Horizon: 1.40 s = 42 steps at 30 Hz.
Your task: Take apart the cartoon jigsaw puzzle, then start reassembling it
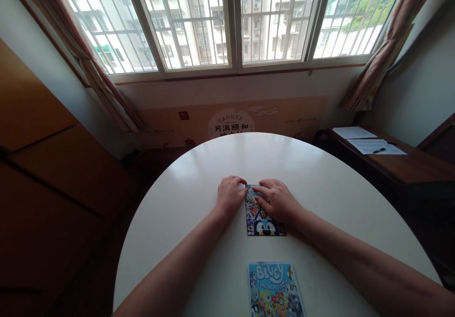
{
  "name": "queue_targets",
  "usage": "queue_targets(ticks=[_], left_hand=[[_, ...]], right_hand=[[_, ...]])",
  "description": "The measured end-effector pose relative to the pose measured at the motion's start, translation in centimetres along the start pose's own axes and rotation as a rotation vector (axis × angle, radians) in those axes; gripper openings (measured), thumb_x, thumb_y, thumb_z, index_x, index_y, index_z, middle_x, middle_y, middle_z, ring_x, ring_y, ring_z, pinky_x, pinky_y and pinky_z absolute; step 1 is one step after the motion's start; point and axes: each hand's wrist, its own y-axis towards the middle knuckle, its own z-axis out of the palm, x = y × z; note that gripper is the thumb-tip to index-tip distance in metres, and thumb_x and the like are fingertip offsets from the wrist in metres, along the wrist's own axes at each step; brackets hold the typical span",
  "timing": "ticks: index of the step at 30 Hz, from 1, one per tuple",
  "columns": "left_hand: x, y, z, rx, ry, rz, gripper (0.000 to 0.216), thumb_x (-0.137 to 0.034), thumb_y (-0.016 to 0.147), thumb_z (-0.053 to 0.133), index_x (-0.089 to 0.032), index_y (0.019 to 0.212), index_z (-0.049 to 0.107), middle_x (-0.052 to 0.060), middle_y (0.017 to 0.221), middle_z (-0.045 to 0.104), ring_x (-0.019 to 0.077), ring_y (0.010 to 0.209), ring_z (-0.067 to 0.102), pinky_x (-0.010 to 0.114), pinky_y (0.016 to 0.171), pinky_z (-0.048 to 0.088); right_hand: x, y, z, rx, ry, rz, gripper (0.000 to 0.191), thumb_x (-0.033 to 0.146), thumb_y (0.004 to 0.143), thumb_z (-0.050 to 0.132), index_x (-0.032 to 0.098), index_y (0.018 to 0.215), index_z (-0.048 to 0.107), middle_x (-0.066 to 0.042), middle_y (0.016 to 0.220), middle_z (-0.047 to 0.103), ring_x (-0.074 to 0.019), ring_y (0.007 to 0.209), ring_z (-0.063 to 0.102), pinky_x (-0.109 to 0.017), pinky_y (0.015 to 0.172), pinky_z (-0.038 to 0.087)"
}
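Observation:
A small colourful picture sheet or booklet [267, 228] lies flat on the white table, a blue cartoon dog's face at its lower edge and a crowd of tiny figures above. My left hand [230, 193] rests at its upper left edge, fingers curved and thumb apart from them, touching the edge. Across the upper right part lies my right hand [279, 197], fingers spread over the picture and hiding some of it. Nearer to me is a light blue booklet [275, 291] titled "Bluey", with cartoon characters on the cover; its lower end is cut off by the frame.
The round white table [170, 241] spans the middle. To the right, a dark wooden desk [426, 165] holds papers [369, 146] and a pen [379, 150]. A wooden cabinet [42, 203] stands at left; barred windows [199, 23] and curtains [103, 85] are ahead.

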Motion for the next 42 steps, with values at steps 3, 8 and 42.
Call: queue_targets(ticks=[3, 8, 42], left_hand=[[-0.04, -0.1, -0.06, -0.013, -0.01, 0.013, 0.013, -0.019, 0.08, 0.07, -0.022, 0.092, 0.073, 0.004, 0.105, 0.071, 0.0254, 0.106, 0.058, 0.037, 0.097, 0.042], [-0.34, -0.11, -0.16, 0.007, -0.005, -0.004, 0.01, -0.021, 0.083, 0.067, -0.023, 0.092, 0.072, 0.002, 0.089, 0.073, 0.0239, 0.096, 0.063, 0.036, 0.089, 0.044], [0.29, 0.12, -0.57, 0.061, -0.191, -0.005, 0.021, -0.019, 0.082, 0.067, -0.022, 0.098, 0.079, 0.003, 0.095, 0.077, 0.0212, 0.089, 0.071, 0.031, 0.087, 0.055]], right_hand=[[0.1, -0.03, -0.14, 0.005, 0.002, -0.007, 0.039, 0.041, 0.096, 0.051, 0.026, 0.129, 0.065, -0.009, 0.129, 0.059, -0.0258, 0.12, 0.051, -0.044, 0.108, 0.035], [0.21, 0.04, -0.21, 0.019, 0.001, -0.014, 0.039, 0.04, 0.098, 0.048, 0.026, 0.13, 0.063, -0.009, 0.131, 0.057, -0.0258, 0.123, 0.049, -0.044, 0.109, 0.033], [0.29, 0.16, -0.66, 0.139, -0.057, 0.033, 0.046, 0.045, 0.103, 0.034, 0.031, 0.141, 0.054, -0.009, 0.147, 0.047, -0.03, 0.142, 0.033, -0.051, 0.114, 0.027]])
